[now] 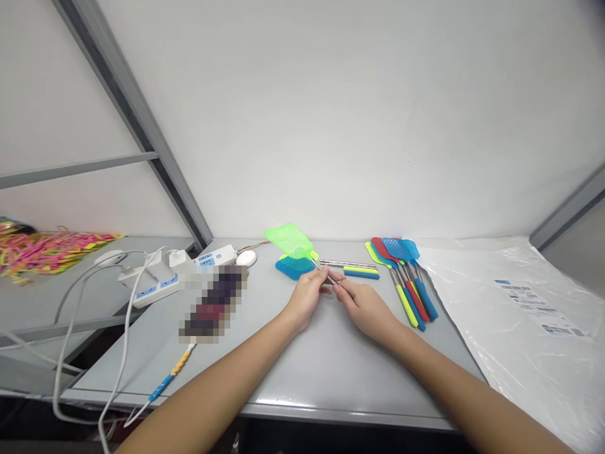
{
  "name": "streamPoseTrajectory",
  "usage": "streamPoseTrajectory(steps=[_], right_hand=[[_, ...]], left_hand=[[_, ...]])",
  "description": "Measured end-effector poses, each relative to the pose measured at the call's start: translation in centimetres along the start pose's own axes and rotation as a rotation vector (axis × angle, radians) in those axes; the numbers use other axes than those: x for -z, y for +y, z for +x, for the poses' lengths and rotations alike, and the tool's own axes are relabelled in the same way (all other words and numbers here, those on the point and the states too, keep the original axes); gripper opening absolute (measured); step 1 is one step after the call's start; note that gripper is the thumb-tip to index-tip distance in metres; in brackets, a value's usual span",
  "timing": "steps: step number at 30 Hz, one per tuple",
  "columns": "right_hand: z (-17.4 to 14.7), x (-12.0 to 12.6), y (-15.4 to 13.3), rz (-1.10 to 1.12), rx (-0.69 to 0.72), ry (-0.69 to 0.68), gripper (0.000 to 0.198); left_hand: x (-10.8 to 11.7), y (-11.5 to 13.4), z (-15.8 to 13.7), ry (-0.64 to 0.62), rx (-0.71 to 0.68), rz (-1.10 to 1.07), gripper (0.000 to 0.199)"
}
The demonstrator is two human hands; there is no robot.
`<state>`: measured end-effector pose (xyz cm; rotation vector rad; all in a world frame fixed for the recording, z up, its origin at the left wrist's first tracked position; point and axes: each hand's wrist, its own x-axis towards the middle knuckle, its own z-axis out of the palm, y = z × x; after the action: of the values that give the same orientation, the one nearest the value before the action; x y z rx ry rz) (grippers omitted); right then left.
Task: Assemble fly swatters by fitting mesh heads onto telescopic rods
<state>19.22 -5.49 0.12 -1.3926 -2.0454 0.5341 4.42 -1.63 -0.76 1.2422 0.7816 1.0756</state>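
Both my hands are closed on the thin metal rod of a fly swatter with a bright green mesh head (289, 240). My left hand (308, 294) pinches the rod close to the head, and my right hand (358, 300) grips it lower down. The head points up and to the left. Behind it on the table lie blue swatter heads (292, 267) with a yellow-green edge showing. Metal rods (352, 263) and loose blue and yellow-green handles (362, 273) rest just beyond my right hand.
Several whole fly swatters (410, 287) lie bunched on the right, beside a white plastic package (510, 321) with a label. On the left are power strips (158, 291) with white cables, a round white disc (246, 258) and a blurred-out object (215, 306). Pink and yellow items (51, 249) fill the far-left shelf.
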Motion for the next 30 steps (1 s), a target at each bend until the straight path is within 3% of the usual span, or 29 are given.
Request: streamPoseTrajectory(steps=[4, 8, 11, 16, 21, 24, 27, 30], right_hand=[[0.5, 0.0, -0.3, -0.023, -0.009, -0.005, 0.042], [0.4, -0.4, -0.6, -0.054, -0.004, -0.062, 0.041], [0.2, -0.6, -0.9, -0.063, 0.023, -0.082, 0.040], [-0.1, -0.4, -0.6, -0.080, 0.030, -0.067, 0.039], [-0.1, -0.2, 0.1, -0.075, -0.015, -0.040, 0.038], [0.0, 0.0, 0.2, -0.079, -0.019, -0.029, 0.038], [0.3, 0.1, 0.0, -0.081, 0.005, -0.030, 0.038], [0.7, -0.1, -0.5, -0.082, 0.039, -0.040, 0.039]], left_hand=[[0.6, 0.0, 1.0, 0.241, -0.099, -0.053, 0.040], [2.8, 0.8, 2.2, 0.568, -0.159, -0.173, 0.036], [4.2, 1.6, 2.6, 0.674, -0.219, -0.200, 0.037], [4.2, 1.9, 2.1, 0.598, -0.211, -0.218, 0.039], [2.7, 0.9, 1.4, 0.311, -0.083, -0.094, 0.039], [1.8, 0.5, 1.0, 0.201, -0.034, -0.055, 0.039], [1.2, 0.5, 0.9, 0.245, -0.086, -0.097, 0.034], [1.5, 0.9, 1.4, 0.394, -0.192, -0.197, 0.033]])
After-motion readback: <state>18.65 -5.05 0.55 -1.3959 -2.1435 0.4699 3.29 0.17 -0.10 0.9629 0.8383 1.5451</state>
